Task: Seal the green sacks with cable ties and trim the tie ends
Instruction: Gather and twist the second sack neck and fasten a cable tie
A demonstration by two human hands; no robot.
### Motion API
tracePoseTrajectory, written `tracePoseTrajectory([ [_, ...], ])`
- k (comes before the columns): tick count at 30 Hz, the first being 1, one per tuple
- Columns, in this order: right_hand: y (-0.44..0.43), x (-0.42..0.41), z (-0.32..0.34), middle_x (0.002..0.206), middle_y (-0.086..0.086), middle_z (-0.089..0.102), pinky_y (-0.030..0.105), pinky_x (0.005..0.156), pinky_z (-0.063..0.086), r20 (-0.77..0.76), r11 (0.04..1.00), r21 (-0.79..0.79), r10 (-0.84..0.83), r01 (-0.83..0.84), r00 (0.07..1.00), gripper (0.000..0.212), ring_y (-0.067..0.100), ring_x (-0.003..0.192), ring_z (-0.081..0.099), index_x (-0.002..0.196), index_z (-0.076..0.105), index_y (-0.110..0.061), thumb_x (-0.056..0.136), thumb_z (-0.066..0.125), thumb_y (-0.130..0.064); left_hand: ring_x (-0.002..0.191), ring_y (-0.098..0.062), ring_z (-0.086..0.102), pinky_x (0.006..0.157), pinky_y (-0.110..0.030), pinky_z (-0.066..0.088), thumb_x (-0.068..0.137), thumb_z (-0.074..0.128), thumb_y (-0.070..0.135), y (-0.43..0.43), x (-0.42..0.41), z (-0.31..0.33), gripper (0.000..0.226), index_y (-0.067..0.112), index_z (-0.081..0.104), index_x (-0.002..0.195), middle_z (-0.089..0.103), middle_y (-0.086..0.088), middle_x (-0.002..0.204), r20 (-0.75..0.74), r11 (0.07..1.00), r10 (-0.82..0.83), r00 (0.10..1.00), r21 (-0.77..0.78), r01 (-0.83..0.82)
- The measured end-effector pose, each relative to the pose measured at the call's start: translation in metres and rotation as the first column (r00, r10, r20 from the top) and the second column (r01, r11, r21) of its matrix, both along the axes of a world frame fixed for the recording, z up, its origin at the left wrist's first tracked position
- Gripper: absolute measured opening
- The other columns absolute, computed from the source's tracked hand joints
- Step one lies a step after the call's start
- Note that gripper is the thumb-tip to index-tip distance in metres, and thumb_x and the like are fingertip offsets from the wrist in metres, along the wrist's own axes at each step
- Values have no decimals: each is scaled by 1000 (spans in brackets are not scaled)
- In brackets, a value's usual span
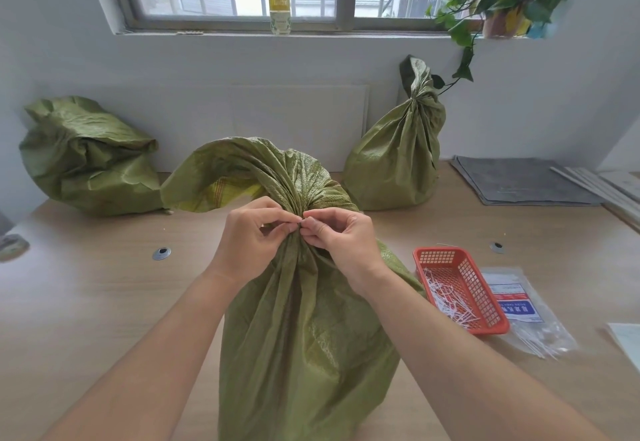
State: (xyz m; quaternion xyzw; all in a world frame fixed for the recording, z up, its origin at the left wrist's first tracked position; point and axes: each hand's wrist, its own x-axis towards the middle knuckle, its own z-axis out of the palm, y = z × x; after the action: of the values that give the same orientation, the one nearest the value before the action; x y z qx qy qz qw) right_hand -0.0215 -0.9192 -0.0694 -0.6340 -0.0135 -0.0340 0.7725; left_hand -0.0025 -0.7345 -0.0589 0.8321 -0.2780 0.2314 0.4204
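Between both hands stands the sack (pixel 304 319), its neck gathered tight. The left hand (pixel 254 236) and right hand (pixel 341 238), fingers curled, pinch that neck fingertip to fingertip, seemingly threading a barely visible tie (pixel 302 220) to cinch it. A tie pack (pixel 530 329) lies right of the right hand.

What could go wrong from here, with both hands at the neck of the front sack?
1. The left hand and right hand pinch the gathered neck of the front sack. The tie is barely visible, so it might slip unlocked and the neck spring open.
2. The flared mouth above is wide, so folds may escape a loose seal.
3. The tall sack could tip toward the red basket.
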Motion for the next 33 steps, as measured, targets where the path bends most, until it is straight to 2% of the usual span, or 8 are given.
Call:
tracePoseTrajectory([
  [8, -2, 2, -3, 95, 14, 80, 39, 92, 62, 27, 1000, -17, -2, 3, 1000, 14, 27, 92, 78, 105, 79, -3, 91, 78, -7, 76, -12, 65, 63, -33, 57, 85, 82, 6, 0, 7, 0, 17, 16, 84, 99, 67, 6, 85, 30, 998, -18, 999, 54, 16],
  [19, -6, 7, -2, 92, 14, 80, 32, 87, 63, 2, 996, -45, 78, -78, 997, 11, 20, 87, 77, 105, 78, -2, 95, 72, -3, 76, -10, 69, 66, -31, 60, 79, 88, 12, -2, 6, 2, 12, 14, 84, 91, 73, 6, 84, 41, 999, 10, 999, 41, -12],
  [23, -7, 10, -2, 85, 10, 80, 35, 86, 64, -41, 992, -125, -32, 26, 999, 7, 20, 82, 76, 92, 81, -10, 87, 82, -5, 75, -7, 68, 66, -25, 57, 78, 89, 13, -6, 4, 3, 11, 16, 83, 86, 73, 7, 82, 44, 997, 9, 999, 72, -12],
  [26, -9, 13, -5, 81, 9, 80, 46, 89, 63, -56, 975, -209, -85, 72, 995, 11, 24, 80, 75, 78, 81, -19, 82, 88, -10, 73, -5, 67, 66, -25, 57, 77, 90, 14, -9, 4, 3, 12, 15, 82, 86, 73, 8, 81, 46, 995, 11, 999, 99, -16],
  [30, -11, 12, -5, 82, 7, 80, 50, 90, 62, -44, 959, -281, -53, 39, 998, 7, 18, 76, 72, 82, 81, -17, 84, 88, -16, 74, -7, 67, 66, -30, 60, 81, 86, 16, -11, 5, -1, 14, 14, 83, 94, 71, 7, 85, 50, 993, 4, 999, 114, -9],
  [33, -12, 11, -2, 84, 5, 80, 48, 91, 62, -54, 944, -330, -23, 4, 998, 6, 24, 84, 77, 85, 81, -17, 86, 86, -18, 77, -11, 67, 66, -34, 60, 83, 84, 18, -13, 6, -5, 15, 13, 83, 98, 70, 6, 89, 67, 992, 0, 998, 125, -8],
])
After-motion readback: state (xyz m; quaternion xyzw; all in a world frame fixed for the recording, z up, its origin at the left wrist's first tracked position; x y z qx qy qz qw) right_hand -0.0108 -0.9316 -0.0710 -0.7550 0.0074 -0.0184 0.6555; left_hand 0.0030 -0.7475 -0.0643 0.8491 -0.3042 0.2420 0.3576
